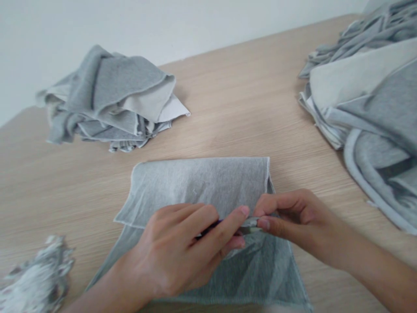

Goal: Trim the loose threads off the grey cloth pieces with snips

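Grey cloth [202,187], a soft knit piece with a paler, thinner-looking upper part and a darker lower part, is lying flat on the wooden table [247,100] directly in front of the person; its far edge is folded or rolled over, and a light seam is running along its left and right borders. Over the near half of this cloth, the left hand [182,252] is resting with fingers curled around a slim dark tool [208,229], whose exact kind is too blurred to tell. Just right of it, the right hand [289,215] is pinching a small fold of the cloth between thumb and forefinger, its fingertips almost touching those of the left hand. To the near left of the cloth, at the table's edge, a fluffy clump of pale scraps [35,278] is sitting apart from it. Farther back and to the left of the cloth, a loose pile of grey pieces [110,102] is lying near the white wall. To the right of the cloth and reaching to the far corner, a larger heap of grey fabric [368,104] is spreading over the table's edge.
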The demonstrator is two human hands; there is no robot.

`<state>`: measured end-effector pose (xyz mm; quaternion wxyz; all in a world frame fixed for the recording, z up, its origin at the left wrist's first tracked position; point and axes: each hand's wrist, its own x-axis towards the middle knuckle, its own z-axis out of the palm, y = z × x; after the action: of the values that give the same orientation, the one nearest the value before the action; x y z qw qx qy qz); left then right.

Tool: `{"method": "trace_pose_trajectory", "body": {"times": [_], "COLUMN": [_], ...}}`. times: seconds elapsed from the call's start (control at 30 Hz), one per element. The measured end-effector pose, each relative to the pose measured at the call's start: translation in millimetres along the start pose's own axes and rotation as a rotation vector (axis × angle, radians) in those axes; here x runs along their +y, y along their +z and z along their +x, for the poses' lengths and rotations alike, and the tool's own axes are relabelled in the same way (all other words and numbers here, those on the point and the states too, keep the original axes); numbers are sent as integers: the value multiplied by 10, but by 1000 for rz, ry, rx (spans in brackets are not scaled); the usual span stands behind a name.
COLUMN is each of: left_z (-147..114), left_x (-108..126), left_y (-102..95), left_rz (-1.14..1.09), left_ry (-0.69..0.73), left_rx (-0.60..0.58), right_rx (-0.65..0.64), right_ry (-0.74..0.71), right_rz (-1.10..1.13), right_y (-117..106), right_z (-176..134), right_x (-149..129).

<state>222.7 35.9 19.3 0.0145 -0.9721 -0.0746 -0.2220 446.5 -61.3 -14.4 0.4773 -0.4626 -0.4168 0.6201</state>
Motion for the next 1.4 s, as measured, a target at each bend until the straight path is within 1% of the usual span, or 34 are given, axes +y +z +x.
{"method": "trace_pose_trajectory", "body": {"times": [0.17, 0.27, 0.43, 0.6, 0.87, 1.03, 1.2, 1.3, 1.4], "left_z": [20, 28, 30, 29, 9, 5, 2, -4, -11], "left_x": [8, 26, 34, 35, 76, 104, 135, 128, 99], "left_y": [-8, -15, -26, -20, 5, 10, 28, 42, 32], "left_rz": [-48, -77, -142, -221, -169, -149, -140, -179, -242], "left_ry": [-18, -52, -77, -105, -121, -136, -166, -173, -171], "left_rx": [-5, -11, -24, -3, -2, 32, 36, 61, 58], "right_rx": [0, 4, -15, -5, 28, 52, 75, 69, 73], "right_ry": [-21, -25, -44, -62, -43, -52, -40, -41, -58], "right_rz": [-12, -11, -3, -26, -36, -44, -64, -42, -55], "right_y": [10, 14, 8, 14, 16, 18, 16, 12, 10], "right_z": [-4, -14, -28, -32, -27, -17, -8, 3, 8], "right_x": [1, 10, 23, 13, 15, 11, 20, 30, 28]}}
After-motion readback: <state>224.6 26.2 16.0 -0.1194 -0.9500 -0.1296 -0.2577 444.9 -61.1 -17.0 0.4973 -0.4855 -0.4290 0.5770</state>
